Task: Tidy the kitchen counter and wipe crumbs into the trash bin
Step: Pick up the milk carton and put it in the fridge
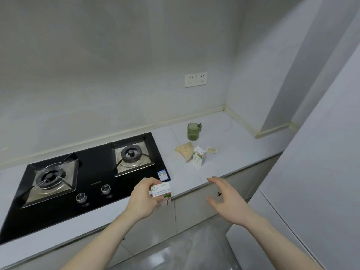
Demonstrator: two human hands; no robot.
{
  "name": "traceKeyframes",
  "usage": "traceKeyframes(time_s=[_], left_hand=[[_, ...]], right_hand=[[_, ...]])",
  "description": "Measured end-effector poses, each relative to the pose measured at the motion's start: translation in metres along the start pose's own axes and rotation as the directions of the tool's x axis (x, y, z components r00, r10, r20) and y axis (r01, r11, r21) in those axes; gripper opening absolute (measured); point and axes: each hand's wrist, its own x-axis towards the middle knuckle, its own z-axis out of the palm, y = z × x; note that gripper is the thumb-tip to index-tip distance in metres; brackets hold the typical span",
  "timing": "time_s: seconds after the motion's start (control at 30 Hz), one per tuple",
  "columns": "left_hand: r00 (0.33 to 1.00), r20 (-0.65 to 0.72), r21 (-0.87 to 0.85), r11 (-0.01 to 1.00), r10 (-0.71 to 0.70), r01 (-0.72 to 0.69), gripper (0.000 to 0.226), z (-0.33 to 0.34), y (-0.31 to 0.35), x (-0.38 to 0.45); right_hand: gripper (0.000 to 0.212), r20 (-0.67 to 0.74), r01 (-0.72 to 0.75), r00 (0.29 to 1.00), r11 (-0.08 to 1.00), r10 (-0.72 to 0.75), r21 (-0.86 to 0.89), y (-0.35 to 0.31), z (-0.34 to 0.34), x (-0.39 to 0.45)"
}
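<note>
My left hand (pixel 143 199) grips a small white and green milk carton (pixel 162 192) just above the counter's front edge (pixel 187 192). To its right, my right hand (pixel 226 197) hovers with spread, relaxed fingers and holds nothing. Farther back on the white counter stands a second small carton (pixel 199 158). A clear bag of pale crumbs (pixel 185 151) lies against its left side, and a small pale wrapper (pixel 212 150) lies to its right. A green glass mug (pixel 193 131) stands behind them. No trash bin is in view.
A black two-burner gas hob (pixel 97 172) fills the counter's left part, with two knobs (pixel 93 193) at its front. A wall socket pair (pixel 195 79) sits above the counter. Grey cabinet doors (pixel 192 211) run below, and a tall white panel (pixel 321 172) stands on the right.
</note>
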Motion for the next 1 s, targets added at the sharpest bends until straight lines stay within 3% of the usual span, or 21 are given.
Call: traceKeyframes(time_s=[0.2, 0.47, 0.73, 1.0], left_hand=[[0.996, 0.086, 0.029, 1.0, -0.003, 0.001, 0.037, 0.041, 0.016, 0.063], [0.951, 0.294, 0.151, 0.978, 0.094, -0.144, 0.037, 0.088, 0.017, 0.183], [0.862, 0.444, 0.257, 0.887, 0.245, -0.385, 0.027, 0.13, 0.017, 0.269], [0.788, 0.512, 0.396, 0.719, 0.342, -0.571, 0.044, 0.151, 0.001, 0.304]], right_hand=[[0.061, 0.041, -0.059, 0.997, 0.998, 0.058, 0.033, 0.034, -0.024, 0.042], [0.061, 0.033, -0.175, 0.984, 0.983, 0.174, 0.052, 0.051, -0.029, 0.096], [0.062, -0.021, -0.302, 0.952, 0.949, 0.305, 0.086, 0.061, -0.029, 0.13], [0.061, -0.11, -0.384, 0.912, 0.916, 0.396, 0.118, 0.075, -0.018, 0.125]])
